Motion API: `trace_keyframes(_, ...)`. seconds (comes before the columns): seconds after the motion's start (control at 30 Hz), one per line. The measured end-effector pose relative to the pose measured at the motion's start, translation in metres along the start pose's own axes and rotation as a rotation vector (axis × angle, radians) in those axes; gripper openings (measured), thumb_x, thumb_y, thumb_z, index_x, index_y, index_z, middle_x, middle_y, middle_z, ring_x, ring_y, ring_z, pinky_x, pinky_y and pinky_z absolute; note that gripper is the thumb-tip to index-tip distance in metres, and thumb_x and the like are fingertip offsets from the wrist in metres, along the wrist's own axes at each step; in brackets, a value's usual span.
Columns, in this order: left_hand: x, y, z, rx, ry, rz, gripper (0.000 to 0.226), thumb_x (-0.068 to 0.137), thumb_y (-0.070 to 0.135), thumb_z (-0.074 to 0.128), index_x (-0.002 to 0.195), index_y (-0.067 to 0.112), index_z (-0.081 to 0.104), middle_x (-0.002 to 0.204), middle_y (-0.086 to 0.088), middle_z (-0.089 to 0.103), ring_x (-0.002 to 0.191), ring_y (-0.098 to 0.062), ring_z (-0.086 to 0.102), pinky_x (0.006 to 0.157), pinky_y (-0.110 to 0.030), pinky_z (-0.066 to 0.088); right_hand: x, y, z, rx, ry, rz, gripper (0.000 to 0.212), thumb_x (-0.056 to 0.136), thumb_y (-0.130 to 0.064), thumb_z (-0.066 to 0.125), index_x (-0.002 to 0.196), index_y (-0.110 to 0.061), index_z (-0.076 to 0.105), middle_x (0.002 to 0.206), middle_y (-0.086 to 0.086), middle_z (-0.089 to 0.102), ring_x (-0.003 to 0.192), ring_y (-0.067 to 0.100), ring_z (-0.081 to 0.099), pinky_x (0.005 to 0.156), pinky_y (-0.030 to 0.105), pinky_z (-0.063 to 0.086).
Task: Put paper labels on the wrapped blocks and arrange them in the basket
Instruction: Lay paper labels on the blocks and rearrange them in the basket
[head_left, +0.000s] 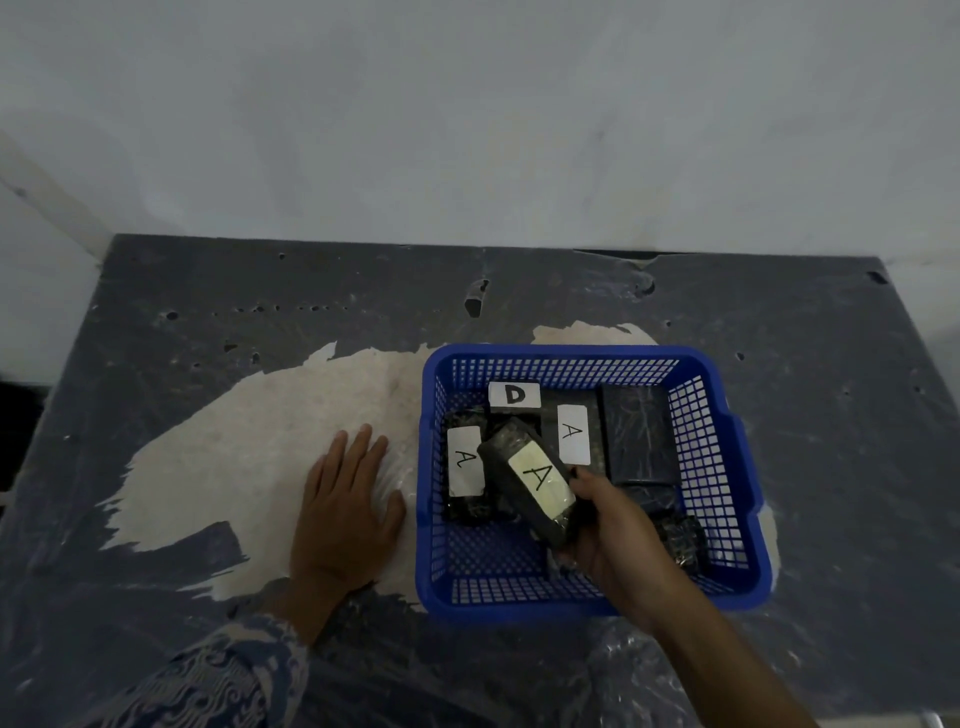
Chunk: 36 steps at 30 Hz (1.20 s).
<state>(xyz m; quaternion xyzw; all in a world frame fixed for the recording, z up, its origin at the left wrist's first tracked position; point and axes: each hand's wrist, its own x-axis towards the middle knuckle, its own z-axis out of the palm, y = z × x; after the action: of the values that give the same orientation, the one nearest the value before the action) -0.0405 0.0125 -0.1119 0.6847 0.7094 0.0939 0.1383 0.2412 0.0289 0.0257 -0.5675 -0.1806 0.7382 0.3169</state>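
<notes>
A blue plastic basket (727, 467) sits on the table at centre right. My right hand (618, 535) reaches into it and grips a dark wrapped block (506, 447) with a pale label marked A, tilted above the others. Inside lie a block labelled A at the left (464, 460), another labelled A in the middle (573, 434), one labelled D at the back (514, 395), an unlabelled dark block at the right (638, 434) and a small dark block near my wrist (683, 540). My left hand (345, 504) rests flat on the table, left of the basket, fingers spread.
The table top (208, 312) is dark grey with a large worn pale patch (270, 441) under my left hand. A pale wall (467, 130) rises right behind the table. Crinkled clear plastic (634, 670) lies at the front edge.
</notes>
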Motion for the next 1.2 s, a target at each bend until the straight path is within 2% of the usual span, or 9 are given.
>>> trace_keyframes(0.1,0.000,-0.001,0.000,-0.004,-0.005,0.004,0.070,0.098,0.059,0.032,0.157,0.021,0.033,0.168,-0.005,0.026,0.157,-0.024,0.014,0.125,-0.047,0.017,0.001,0.002,0.002,0.020,-0.010,-0.002,0.033,0.102,-0.029,0.043,0.117,-0.011,0.067,0.101,0.014,0.074,0.073,0.022,0.067,0.057,0.033,0.039)
trace_keyframes(0.2,0.000,-0.001,0.000,-0.016,-0.004,0.000,0.070,0.098,0.058,0.034,0.157,0.021,0.033,0.168,-0.004,0.026,0.157,-0.024,0.014,0.125,-0.049,0.018,-0.001,0.001,-0.002,-0.094,-0.060,-0.050,0.024,0.097,-0.016,0.054,0.119,-0.015,0.062,0.107,0.012,0.072,0.080,0.022,0.066,0.058,0.036,0.041)
trace_keyframes(0.3,-0.001,-0.001,-0.002,-0.017,-0.005,0.003,0.070,0.098,0.058,0.034,0.157,0.021,0.033,0.168,-0.004,0.026,0.157,-0.024,0.013,0.126,-0.048,0.018,-0.004,-0.006,-0.015,-0.313,-0.052,-0.063,0.029,0.093,-0.008,0.060,0.118,-0.023,0.061,0.119,0.010,0.068,0.095,0.024,0.070,0.066,0.034,0.053)
trace_keyframes(0.37,-0.001,0.000,-0.002,-0.016,-0.005,0.001,0.070,0.098,0.058,0.034,0.158,0.021,0.032,0.168,-0.004,0.026,0.158,-0.024,0.013,0.126,-0.048,0.018,-0.007,-0.013,-0.023,-0.524,-0.110,-0.059,0.033,0.091,-0.010,0.066,0.113,-0.035,0.068,0.117,0.002,0.069,0.094,0.012,0.071,0.068,0.024,0.056)
trace_keyframes(0.5,-0.001,0.000,-0.002,-0.021,-0.008,-0.002,0.070,0.098,0.058,0.035,0.158,0.021,0.031,0.168,-0.004,0.025,0.158,-0.023,0.013,0.126,-0.049,0.018,-0.008,-0.012,-0.027,-0.841,-0.174,-0.034,0.038,0.087,-0.018,0.072,0.108,-0.049,0.068,0.106,-0.017,0.073,0.096,0.002,0.068,0.083,0.026,0.058)
trace_keyframes(0.67,-0.001,0.000,-0.003,-0.017,-0.014,-0.007,0.070,0.098,0.058,0.035,0.158,0.022,0.030,0.169,-0.003,0.024,0.158,-0.023,0.011,0.126,-0.048,0.017,-0.002,-0.002,-0.024,-0.835,-0.120,-0.045,0.036,0.084,-0.014,0.075,0.108,-0.040,0.064,0.105,-0.011,0.073,0.091,0.003,0.069,0.083,0.025,0.058)
trace_keyframes(0.83,0.000,0.000,-0.003,-0.005,-0.015,-0.003,0.070,0.099,0.058,0.035,0.158,0.022,0.029,0.169,-0.003,0.023,0.158,-0.023,0.010,0.126,-0.047,0.015,-0.004,-0.004,-0.026,-0.797,-0.172,-0.007,0.027,0.085,-0.021,0.071,0.104,-0.041,0.068,0.103,0.000,0.075,0.097,0.025,0.068,0.078,0.032,0.055)
trace_keyframes(1.07,0.000,0.000,-0.002,-0.013,-0.009,-0.008,0.069,0.099,0.058,0.035,0.158,0.023,0.029,0.169,-0.003,0.023,0.158,-0.022,0.010,0.126,-0.047,0.015,0.011,0.011,-0.020,-0.872,-0.141,-0.001,0.024,0.095,-0.024,0.059,0.115,-0.035,0.066,0.104,-0.002,0.073,0.101,0.019,0.067,0.093,0.039,0.054)
trace_keyframes(1.2,0.000,-0.001,-0.001,0.003,-0.014,0.000,0.069,0.099,0.058,0.036,0.158,0.023,0.028,0.169,-0.003,0.022,0.158,-0.022,0.009,0.127,-0.046,0.014,0.018,0.024,-0.014,-0.923,-0.110,-0.007,0.027,0.092,-0.029,0.066,0.116,-0.039,0.063,0.105,-0.014,0.069,0.097,0.003,0.064,0.085,0.022,0.053)
